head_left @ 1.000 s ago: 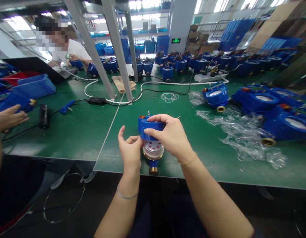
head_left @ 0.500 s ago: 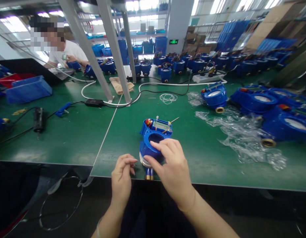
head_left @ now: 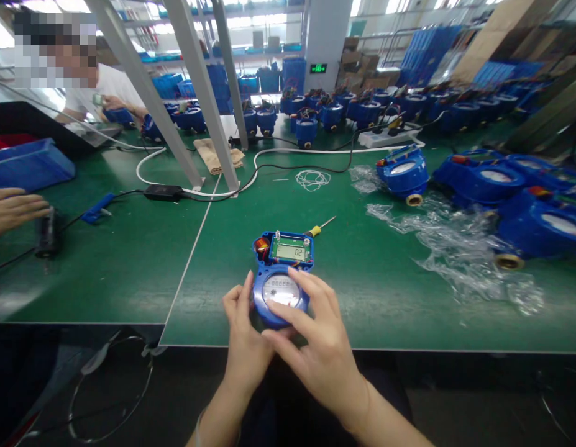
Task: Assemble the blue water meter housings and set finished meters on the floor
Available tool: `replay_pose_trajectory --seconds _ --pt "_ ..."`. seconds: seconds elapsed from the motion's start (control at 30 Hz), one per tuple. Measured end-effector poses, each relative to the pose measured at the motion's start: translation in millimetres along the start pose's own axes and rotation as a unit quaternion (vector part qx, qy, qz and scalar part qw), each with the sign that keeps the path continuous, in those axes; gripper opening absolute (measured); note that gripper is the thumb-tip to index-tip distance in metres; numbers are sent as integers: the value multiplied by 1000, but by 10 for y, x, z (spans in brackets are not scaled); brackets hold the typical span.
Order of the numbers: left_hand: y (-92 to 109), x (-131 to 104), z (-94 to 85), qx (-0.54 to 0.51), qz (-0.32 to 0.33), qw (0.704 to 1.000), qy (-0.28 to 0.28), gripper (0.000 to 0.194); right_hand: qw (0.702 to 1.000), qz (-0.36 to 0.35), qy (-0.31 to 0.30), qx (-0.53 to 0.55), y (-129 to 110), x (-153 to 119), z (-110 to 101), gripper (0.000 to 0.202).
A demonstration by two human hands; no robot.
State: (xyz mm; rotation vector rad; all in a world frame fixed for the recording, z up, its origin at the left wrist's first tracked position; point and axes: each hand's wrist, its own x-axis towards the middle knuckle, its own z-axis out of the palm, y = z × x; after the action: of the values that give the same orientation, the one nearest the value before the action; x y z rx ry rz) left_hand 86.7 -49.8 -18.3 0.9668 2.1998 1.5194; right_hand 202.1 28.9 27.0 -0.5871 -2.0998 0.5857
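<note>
A blue meter (head_left: pixel 281 293) with a round dial stands at the front edge of the green table (head_left: pixel 390 310). Its open upper case shows a circuit board with a small display (head_left: pixel 290 251) and coloured wires. My left hand (head_left: pixel 245 323) grips the meter's left side, fingers against the blue ring. My right hand (head_left: pixel 315 323) holds it from the right, with fingertips over the dial and the thumb low at the near side. Just behind the meter lies a screwdriver (head_left: pixel 321 229) with a yellow handle.
More blue meters (head_left: pixel 539 220) and crumpled clear plastic (head_left: pixel 455 248) lie to the right. Cables, a cloth (head_left: pixel 217 155) and metal posts (head_left: pixel 204 93) stand behind. At far left, another person's hand (head_left: pixel 15 211) is by a black tool (head_left: pixel 46 233).
The dial now shows inside the blue ring, which looked hollow before. My left hand has moved onto the meter. Another person's hand has appeared at the far left.
</note>
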Motion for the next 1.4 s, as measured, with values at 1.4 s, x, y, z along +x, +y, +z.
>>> replay_pose_trajectory --seconds 1.4 --pt "238 -28 268 6 -62 997 43 100 931 290 11 222 259 58 294 59"
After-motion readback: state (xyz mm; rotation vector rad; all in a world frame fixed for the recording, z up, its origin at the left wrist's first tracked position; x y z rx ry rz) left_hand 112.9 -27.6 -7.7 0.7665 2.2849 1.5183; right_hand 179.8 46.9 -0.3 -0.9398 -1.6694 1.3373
